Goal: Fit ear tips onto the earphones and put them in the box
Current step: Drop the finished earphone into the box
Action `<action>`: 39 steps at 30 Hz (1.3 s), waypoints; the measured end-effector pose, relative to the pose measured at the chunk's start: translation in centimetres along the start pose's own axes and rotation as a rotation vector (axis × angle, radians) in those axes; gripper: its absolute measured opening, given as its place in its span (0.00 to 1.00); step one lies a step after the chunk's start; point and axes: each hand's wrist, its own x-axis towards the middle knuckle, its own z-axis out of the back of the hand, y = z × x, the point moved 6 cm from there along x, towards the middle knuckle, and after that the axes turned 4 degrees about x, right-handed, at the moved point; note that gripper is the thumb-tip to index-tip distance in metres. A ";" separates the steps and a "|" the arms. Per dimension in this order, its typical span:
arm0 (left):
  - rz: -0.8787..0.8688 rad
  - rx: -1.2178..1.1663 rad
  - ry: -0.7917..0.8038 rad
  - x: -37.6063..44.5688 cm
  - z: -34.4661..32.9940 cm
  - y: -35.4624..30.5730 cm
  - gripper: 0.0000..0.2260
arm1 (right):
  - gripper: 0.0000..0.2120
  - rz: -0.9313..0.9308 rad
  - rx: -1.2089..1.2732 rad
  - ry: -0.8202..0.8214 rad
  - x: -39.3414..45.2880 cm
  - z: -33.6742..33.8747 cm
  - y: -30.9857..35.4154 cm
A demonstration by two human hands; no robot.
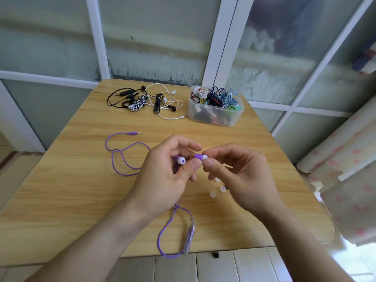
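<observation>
Currently on my feed, item by item. Left hand [168,171]: grasps one purple earbud [180,160], white tip facing the camera, and pinches a second purple earbud [201,156] between thumb and forefinger. Right hand [240,174]: fingers curled, thumb and forefinger pinching the white ear tip [205,157] at the end of that second earbud. Purple cable [122,157]: loops over the table [81,190] left of the hands, plug [135,133] lying toward the far edge, another loop hanging past the near edge. Loose white ear tips [212,193]: a few on the table just under my right hand. Clear plastic box [216,110]: far right corner, full of mixed earphones. Tangled black and white earphones [146,100]: far edge, left of the box.
</observation>
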 end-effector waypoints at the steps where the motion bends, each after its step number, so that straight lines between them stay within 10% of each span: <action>1: 0.001 -0.001 0.001 0.0 -0.1 0.0 0.08 | 0.06 -0.001 0.001 -0.008 0.0 0.0 -0.1; 8: 0.348 -0.278 -0.234 0.2 1.9 2.1 0.04 | 0.09 0.032 -0.261 0.036 -0.6 -1.2 0.1; 14: 0.433 -0.182 -0.402 1.0 5.9 3.3 0.08 | 0.22 -0.030 -0.919 0.567 -2.6 -6.5 -1.1; 19: 0.104 0.672 -0.274 1.3 7.7 1.7 0.12 | 0.11 -0.025 -0.873 0.524 -1.7 -7.0 -1.3; 23: 0.039 0.922 -0.215 1.8 8.9 2.1 0.14 | 0.08 -0.046 -0.672 0.255 0.1 -6.3 -0.3; 29: 0.274 1.059 -0.157 2.9 11.1 4.2 0.14 | 0.06 -0.148 -0.401 0.043 5.1 -7.8 -1.3; 34: 0.385 1.189 -0.125 3.1 11.7 5.1 0.12 | 0.31 -0.206 -0.560 0.299 9.0 -12.0 -3.4; 39: 0.485 0.715 -0.214 3.5 12.5 5.5 0.05 | 0.42 -0.210 -0.748 0.514 11.1 -14.5 -4.5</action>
